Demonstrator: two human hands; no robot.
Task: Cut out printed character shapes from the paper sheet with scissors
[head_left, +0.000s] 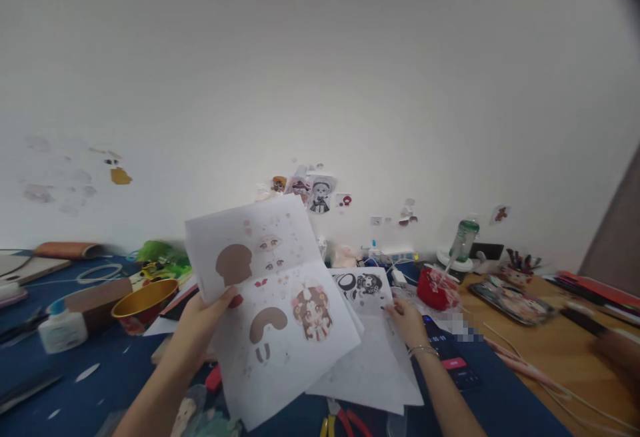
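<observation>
Okay, color sheet [280,277] is the landmark: held up and tilted over the blue-covered tabletop [107,384], fold line across it, printed with brown hair shapes, eyes and a long-haired doll figure. Left hand [213,307] closed on its left edge, thumb on the printed side. Right hand [406,322] is off to the right of the color sheet, pinching the upper right corner of a black-and-white sheet [367,340], which is partly covered by the color sheet and sticks out on its right. Bracelet [423,350] on the right wrist.

Left of the color sheet: gold bowl [135,326] with a red outside, then a white glue bottle [64,332] with a blue cap, farther out. Green bundle [163,252] behind its left side, too jumbled to identify. Just below its lower right edge: pliers [345,420] with red handles, cut off by the view. Red marker [213,378] right beside its lower left edge.

Right of the color sheet, past the right wrist: phone [453,360] with a lit screen. Farther right and behind: red pouch [437,290] in clear plastic, then a green-tinted bottle [465,240]. Straight behind the color sheet: white wall [320,77] with paper cutouts [320,194] stuck on, some just above its top edge.
</observation>
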